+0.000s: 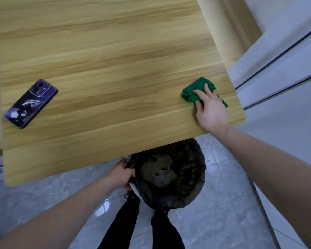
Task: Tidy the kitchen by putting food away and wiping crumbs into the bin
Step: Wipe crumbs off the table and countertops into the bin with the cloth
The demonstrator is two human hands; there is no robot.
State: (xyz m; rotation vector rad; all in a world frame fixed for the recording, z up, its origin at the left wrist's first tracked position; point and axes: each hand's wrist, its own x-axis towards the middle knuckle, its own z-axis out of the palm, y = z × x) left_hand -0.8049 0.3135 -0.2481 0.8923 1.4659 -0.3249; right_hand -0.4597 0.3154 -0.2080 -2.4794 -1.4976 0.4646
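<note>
Right hand (211,109): fingers spread flat, pressing the green cloth (196,92) onto the wooden table (106,69) near its right corner.
Left hand (121,174): fingers curled over the rim of the bin (187,186), gripping it below the table's near edge.
Bin: black-lined, holding scraps.
Phone (31,103): face down, far left.

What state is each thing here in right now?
Cloth: bunched up, flat on the table near its right edge, under the right hand.
Right hand: fingers spread, pressing the cloth.
Left hand: gripping the bin's rim.
Bin: open, black liner, rubbish inside, partly under the table edge.
Phone: face down on the table, untouched.
</note>
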